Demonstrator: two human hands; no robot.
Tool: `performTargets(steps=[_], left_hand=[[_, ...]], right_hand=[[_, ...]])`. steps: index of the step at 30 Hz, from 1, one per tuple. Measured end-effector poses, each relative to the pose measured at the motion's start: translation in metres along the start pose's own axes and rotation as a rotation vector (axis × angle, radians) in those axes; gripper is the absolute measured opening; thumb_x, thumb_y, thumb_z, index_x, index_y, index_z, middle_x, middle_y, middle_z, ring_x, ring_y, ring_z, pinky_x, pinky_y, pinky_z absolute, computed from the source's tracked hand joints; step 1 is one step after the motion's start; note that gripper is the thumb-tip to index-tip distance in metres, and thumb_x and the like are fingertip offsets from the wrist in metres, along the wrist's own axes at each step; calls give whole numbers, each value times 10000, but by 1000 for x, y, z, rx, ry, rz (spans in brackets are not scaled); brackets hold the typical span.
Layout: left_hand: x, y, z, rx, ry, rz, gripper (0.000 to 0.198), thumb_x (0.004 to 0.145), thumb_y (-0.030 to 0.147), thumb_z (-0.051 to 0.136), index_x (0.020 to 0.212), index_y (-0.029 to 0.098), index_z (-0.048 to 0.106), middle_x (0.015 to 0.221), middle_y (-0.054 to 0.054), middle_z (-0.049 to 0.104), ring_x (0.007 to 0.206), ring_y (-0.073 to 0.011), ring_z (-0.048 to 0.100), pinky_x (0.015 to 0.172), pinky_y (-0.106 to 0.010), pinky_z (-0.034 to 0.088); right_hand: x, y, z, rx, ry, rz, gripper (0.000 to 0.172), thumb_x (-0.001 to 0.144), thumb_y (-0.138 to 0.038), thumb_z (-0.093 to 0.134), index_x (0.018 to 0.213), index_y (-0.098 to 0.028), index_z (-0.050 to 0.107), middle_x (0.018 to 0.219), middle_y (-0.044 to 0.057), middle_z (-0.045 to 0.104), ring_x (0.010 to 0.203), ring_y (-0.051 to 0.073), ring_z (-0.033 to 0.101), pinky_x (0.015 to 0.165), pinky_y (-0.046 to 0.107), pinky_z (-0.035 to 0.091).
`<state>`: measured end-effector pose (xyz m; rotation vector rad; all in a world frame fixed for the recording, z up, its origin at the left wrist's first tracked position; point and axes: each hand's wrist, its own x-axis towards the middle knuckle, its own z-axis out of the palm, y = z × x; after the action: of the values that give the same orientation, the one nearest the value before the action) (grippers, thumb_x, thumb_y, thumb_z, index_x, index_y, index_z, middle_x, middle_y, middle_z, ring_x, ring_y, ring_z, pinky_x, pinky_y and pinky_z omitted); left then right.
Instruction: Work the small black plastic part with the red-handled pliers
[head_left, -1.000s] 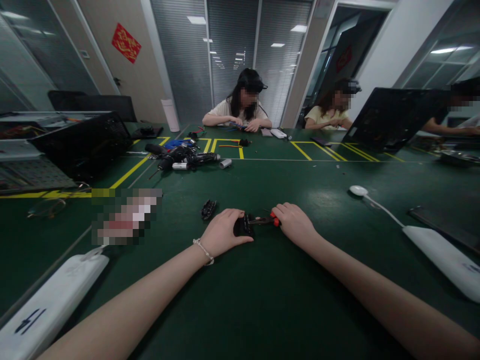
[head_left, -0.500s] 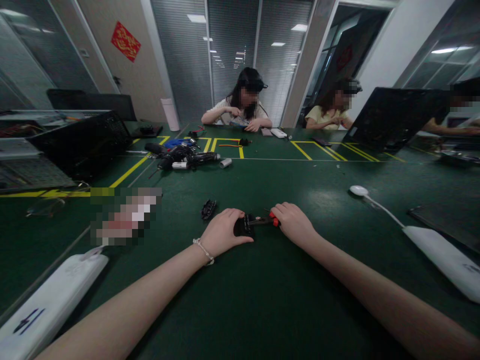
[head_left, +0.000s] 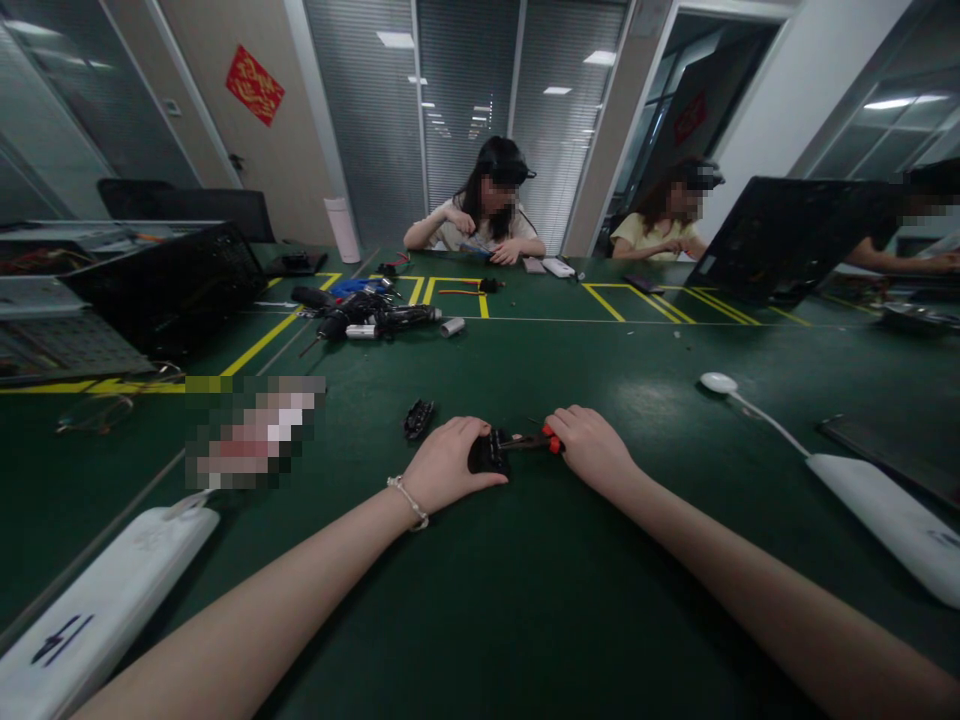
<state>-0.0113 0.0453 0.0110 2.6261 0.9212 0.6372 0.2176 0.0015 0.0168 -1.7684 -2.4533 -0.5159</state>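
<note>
My left hand holds a small black part against the green tabletop, thumb on the near side and fingers on the far side. A row of light metal bits shows along the part's right side. My right hand is wrapped round the red handles of a pair of pliers. The jaws point left and reach the metal bits; whether they grip one is too small to tell. Just beyond my left hand lies a second black part, apart from both hands.
Cables and tools lie heaped farther back, beside a grey cylinder. White power banks flank my arms, one on the left and one on the right. A black computer case stands at left. Co-workers sit across the table.
Both hands keep almost the same position, with the pliers still at the black part. The whole view has shifted very slightly.
</note>
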Motion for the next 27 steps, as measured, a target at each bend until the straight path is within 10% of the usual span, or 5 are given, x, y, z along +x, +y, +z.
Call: performTargets(steps=[27], left_hand=[[1, -1, 1, 9, 2, 7, 540, 639, 521, 640, 1023, 178, 475, 1023, -63, 544, 957, -232, 503, 805, -358, 429]], right_hand=[[2, -2, 0, 23, -16, -4, 254, 705, -33, 451, 907, -131, 571, 888, 81, 589, 793, 185, 500, 711, 306, 375]])
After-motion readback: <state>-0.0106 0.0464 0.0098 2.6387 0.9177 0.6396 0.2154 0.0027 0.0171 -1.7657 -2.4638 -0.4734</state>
